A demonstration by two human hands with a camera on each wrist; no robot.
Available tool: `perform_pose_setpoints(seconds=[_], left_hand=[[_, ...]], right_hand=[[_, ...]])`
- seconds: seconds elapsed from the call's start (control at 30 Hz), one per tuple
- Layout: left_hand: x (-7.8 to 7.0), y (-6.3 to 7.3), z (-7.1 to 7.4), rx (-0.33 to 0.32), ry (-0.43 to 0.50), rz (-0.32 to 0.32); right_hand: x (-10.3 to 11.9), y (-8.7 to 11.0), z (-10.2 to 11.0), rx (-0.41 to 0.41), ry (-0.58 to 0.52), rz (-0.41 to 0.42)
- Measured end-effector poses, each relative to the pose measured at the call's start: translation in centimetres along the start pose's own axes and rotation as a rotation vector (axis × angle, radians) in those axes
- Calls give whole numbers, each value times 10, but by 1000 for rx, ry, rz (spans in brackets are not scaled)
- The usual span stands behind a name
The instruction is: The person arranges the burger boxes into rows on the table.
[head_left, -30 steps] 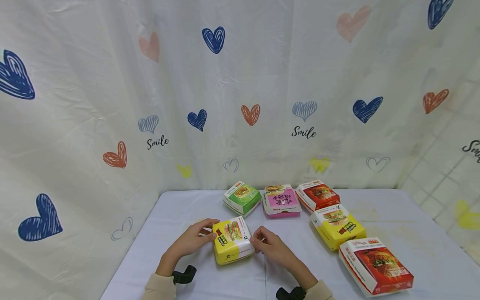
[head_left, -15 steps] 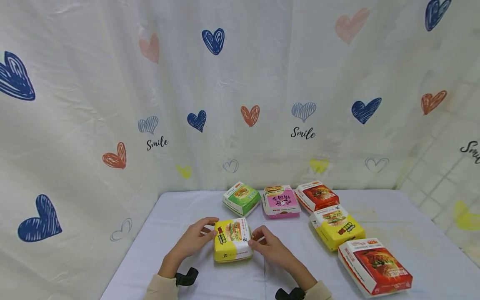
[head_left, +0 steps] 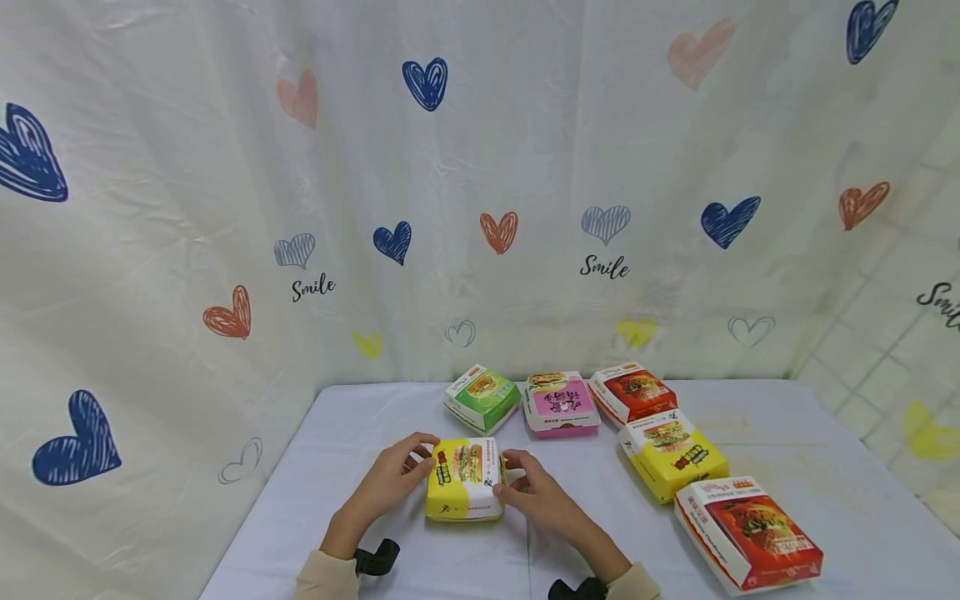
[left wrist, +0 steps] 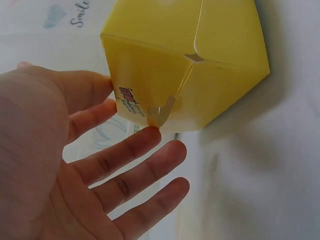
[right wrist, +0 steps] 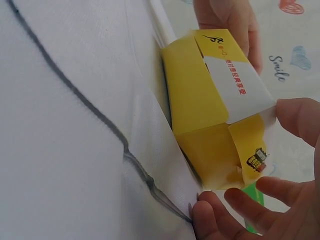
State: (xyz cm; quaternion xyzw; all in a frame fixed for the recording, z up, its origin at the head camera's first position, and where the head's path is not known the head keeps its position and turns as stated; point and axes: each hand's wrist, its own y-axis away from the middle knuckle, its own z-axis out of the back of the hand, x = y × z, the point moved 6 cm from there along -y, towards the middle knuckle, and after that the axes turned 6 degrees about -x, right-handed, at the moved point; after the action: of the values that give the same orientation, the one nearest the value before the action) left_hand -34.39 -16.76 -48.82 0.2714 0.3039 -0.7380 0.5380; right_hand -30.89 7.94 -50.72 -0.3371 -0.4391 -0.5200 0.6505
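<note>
A yellow-and-white burger box [head_left: 465,479] sits on the table in front of the person, between both hands. At its left side the left hand [head_left: 392,475] holds it by thumb and fingertips; in the left wrist view the box's plain yellow side [left wrist: 150,75] shows, with the other fingers [left wrist: 140,190] spread below. The right hand [head_left: 542,493] grips the right side. Its thumb [right wrist: 297,117] presses the near top corner in the right wrist view, and its fingertips reach the far end of that side. The lid is down.
Behind stand a green burger box [head_left: 482,400] and a pink one [head_left: 561,406]. Rightward, a red box [head_left: 633,392], another yellow box [head_left: 672,454] and a larger red box [head_left: 748,533] form a slanting row. A heart-printed curtain [head_left: 540,150] hangs behind the white-covered table [head_left: 585,467].
The burger box between the hands has turned slightly, so its front edge now lies squarer to the person. Both hands have shifted a little with it. The other boxes have stayed put.
</note>
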Motion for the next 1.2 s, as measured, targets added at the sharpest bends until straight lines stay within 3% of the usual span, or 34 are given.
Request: perform_pose_setpoints(seconds=[0.4, 0.63, 1.2], left_hand=[[-3, 5, -10, 138, -15, 83], [-1, 6, -13, 152, -42, 84], [6, 3, -10, 149, -8, 62]], right_hand=[[2, 3, -1, 12, 39, 8], [1, 2, -2, -4, 62, 19], [2, 1, -1, -10, 58, 39]])
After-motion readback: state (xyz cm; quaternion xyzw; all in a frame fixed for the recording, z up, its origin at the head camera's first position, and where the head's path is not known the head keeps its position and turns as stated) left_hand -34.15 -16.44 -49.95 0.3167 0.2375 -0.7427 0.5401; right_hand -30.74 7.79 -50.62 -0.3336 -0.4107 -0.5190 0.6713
